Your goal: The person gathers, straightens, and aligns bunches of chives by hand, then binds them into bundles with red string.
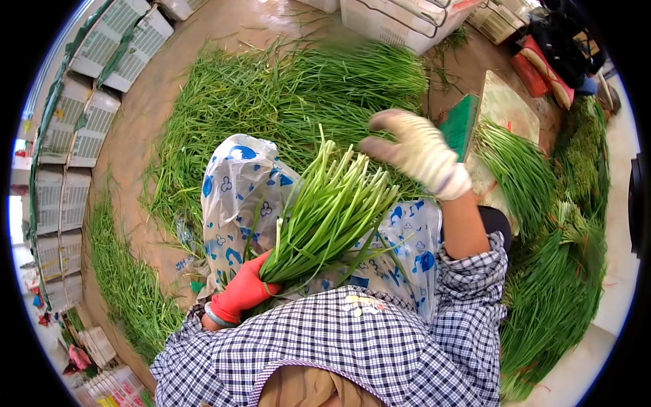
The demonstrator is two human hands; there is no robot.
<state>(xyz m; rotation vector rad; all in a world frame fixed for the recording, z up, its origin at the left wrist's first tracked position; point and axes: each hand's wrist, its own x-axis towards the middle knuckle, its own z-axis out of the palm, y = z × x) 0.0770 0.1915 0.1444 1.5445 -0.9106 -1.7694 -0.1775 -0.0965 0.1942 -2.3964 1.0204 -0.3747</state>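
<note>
Bunch of long green stalks (336, 220) in red-gloved left fist (243, 293), cream-striped-gloved right hand (415, 150) released near edge of green grassy heap (264, 102)

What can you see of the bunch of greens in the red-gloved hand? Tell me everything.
The bunch is a thick sheaf of long, slim, fresh-looking green stalks, paling to whitish at the ends, which fan out unevenly. It is tilted, its pale ends toward the top right of the view, with the red-gloved left hand gripping it at the lower left. Several thin blades stray out to the right. It sits above clear plastic printed in blue; no tie shows around it.
</note>
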